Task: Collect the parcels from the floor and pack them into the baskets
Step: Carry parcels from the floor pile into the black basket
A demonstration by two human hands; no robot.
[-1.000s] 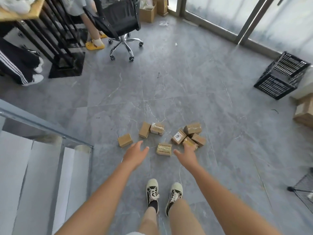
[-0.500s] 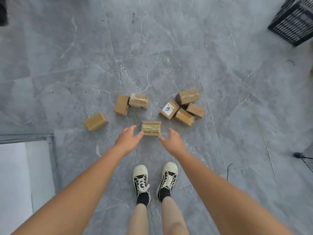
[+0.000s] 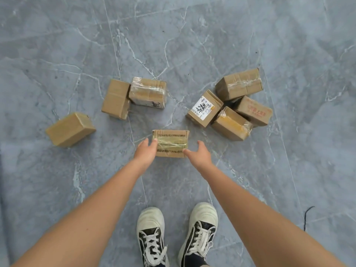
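The left hand (image 3: 145,153) and the right hand (image 3: 199,155) reach down to either side of the nearest parcel (image 3: 170,143). Both are spread with loose fingers; the left fingertips touch the parcel's left edge and a right fingertip meets its near right corner, with neither hand curled around it. This parcel is a small brown cardboard box lying flat on the grey marbled floor (image 3: 250,35), wrapped across the middle with shiny yellowish tape and printed with dark lines of text along its far and near edges.

Beyond it to the left, two parcels touch each other: a plain one (image 3: 115,99) and a clear-taped one (image 3: 148,92). A single plain box (image 3: 70,129) lies apart, further left. To the right sits a cluster of four: one with a white shipping label (image 3: 204,108), a taped one (image 3: 239,84) behind it, one with red print (image 3: 253,110), and one with yellow tape (image 3: 231,124). No basket is in view. Two laced shoes (image 3: 152,236) stand below the arms.
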